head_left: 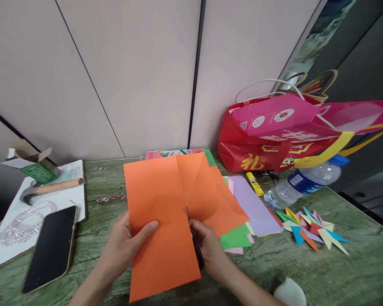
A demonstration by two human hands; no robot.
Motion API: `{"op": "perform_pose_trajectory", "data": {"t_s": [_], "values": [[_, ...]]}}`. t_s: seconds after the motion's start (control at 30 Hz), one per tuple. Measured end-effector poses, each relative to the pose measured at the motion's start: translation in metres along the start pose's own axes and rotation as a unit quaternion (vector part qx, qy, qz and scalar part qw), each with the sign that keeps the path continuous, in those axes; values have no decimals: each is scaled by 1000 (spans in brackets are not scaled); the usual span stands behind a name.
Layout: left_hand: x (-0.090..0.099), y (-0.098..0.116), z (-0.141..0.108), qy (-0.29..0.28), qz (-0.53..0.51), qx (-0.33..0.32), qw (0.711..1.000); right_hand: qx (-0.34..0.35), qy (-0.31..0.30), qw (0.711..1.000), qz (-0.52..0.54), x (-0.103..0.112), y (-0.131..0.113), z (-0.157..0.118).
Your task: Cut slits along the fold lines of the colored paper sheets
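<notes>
A large sheet of orange paper (159, 199) is held up above the table, cut partway from its near edge along a crease. My left hand (127, 240) grips its left side, thumb on top and fingers behind. In my right hand (207, 244) is a pair of scissors (196, 248) with black handles; a blade shows in the slit at the middle of the sheet. The right-hand part of the paper bends away from the cut. Most of the scissors is hidden by the hand and the paper.
Coloured sheets (255, 208) lie to the right, near a yellow glue stick (254, 183), a water bottle (306, 180) and folded paper pieces (315, 229). A red bag (242, 146) stands behind. At left are a phone (51, 248), a hammer (55, 187) and a small box (38, 165).
</notes>
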State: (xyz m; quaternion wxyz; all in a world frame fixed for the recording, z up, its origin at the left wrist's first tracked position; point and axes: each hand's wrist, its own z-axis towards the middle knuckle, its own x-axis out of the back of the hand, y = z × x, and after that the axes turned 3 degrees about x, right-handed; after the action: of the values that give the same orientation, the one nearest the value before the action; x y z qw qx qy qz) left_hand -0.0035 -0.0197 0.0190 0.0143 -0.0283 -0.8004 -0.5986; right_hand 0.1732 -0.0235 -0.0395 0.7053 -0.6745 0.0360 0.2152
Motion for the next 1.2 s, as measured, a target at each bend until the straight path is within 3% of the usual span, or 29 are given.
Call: {"op": "perform_pose_trajectory", "data": {"t_s": [0.9,1.2], "values": [[-1,-1,-3,-5,-24,6,1000,-60,59,995,48,-3,-2,0],[-9,6,-3,14,-43,14,999,-51,57,996,38,-4,-2,-1]]}}
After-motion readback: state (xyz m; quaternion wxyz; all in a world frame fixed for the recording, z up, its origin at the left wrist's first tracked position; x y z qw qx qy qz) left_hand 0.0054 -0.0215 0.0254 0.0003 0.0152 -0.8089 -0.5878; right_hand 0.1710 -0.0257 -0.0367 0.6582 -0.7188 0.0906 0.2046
